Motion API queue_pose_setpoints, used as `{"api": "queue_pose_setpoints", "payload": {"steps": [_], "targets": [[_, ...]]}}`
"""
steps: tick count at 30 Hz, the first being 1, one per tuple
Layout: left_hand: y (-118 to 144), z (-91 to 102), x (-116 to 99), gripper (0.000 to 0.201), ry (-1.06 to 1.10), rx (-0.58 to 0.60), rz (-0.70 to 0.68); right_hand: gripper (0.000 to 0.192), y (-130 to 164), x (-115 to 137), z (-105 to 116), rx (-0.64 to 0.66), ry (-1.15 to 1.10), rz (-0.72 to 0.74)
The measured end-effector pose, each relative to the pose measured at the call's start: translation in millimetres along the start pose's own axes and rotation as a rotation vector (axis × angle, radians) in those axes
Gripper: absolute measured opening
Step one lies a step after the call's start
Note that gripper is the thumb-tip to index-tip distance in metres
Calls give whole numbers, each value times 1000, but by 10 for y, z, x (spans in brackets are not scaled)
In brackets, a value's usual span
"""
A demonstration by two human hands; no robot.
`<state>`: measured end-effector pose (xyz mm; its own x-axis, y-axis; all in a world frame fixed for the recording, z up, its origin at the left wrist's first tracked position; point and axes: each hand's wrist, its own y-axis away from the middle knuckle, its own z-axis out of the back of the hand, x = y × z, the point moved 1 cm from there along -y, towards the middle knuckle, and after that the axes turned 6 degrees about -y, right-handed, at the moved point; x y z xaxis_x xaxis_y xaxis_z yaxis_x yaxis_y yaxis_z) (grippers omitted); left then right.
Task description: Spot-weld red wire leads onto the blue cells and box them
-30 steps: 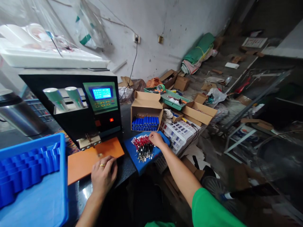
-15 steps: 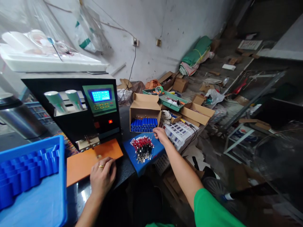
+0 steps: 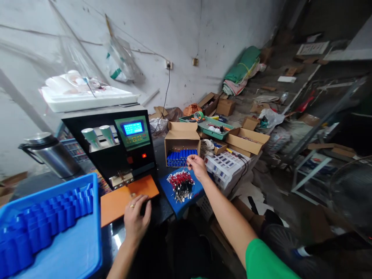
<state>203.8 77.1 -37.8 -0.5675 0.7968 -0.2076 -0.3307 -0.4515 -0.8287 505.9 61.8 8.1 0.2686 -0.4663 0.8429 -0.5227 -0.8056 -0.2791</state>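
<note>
My left hand (image 3: 137,217) rests at the front edge of an orange board (image 3: 116,205), loosely bent, thumb apart from the fingers, nothing visible in its grasp. Just beyond its fingers is a small blurred spot below the metal arms of a black machine (image 3: 136,155) with a lit blue screen. My right hand (image 3: 198,167) is pinched closed above a blue mat (image 3: 171,197), at the upper right of a pile of red and black wire leads (image 3: 181,186) with white connectors. What its fingertips hold is too small to make out. Behind it, a cardboard box (image 3: 182,133) contains blue cylindrical cells (image 3: 176,155).
A blue tray (image 3: 97,232) with rows of blue wrapped cells (image 3: 55,217) stands at left. Behind it is a steel jug (image 3: 55,155). A white foam tray (image 3: 93,97) lies atop the machine. To the right are a white crate (image 3: 223,166), a green tray (image 3: 217,131) and open cartons.
The view has shifted, so everything appears farther right and somewhat lower. My right hand has lifted slightly relative to the wire leads. My left hand stays at the board's front edge.
</note>
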Motion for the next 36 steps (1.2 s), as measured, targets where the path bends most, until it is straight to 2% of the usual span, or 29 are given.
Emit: {"api": "queue_pose_setpoints", "payload": {"steps": [2,5,9,15,19,22,27,29,33,36], "targets": [[-72,67,-151,17,75,-25,57,34,119,-16,-135,30,-46,-27],[-166,116,-401,14,186,53,115,35,318,-74,-366,67,-98,-77],[-184,69,-560,24,277,147,336,33,561,-184,-671,73,-120,-138],[-115,34,-517,31,440,191,611,30,781,-349,-979,74,-96,-156],[-99,114,-485,37,607,172,773,30,860,-430,-1060,96,-90,-189],[-112,218,-441,40,685,174,878,32,924,-435,-1086,122,-58,-157],[-147,388,-321,42,811,162,1012,26,1067,-449,-1193,398,24,-150],[-128,431,-288,43,841,147,1071,23,1133,-483,-1251,464,59,-147],[-25,514,-300,46,833,143,1100,25,1269,-545,-1338,469,97,-120],[56,630,-294,45,744,197,1057,24,1344,-551,-1349,522,156,-119]]}}
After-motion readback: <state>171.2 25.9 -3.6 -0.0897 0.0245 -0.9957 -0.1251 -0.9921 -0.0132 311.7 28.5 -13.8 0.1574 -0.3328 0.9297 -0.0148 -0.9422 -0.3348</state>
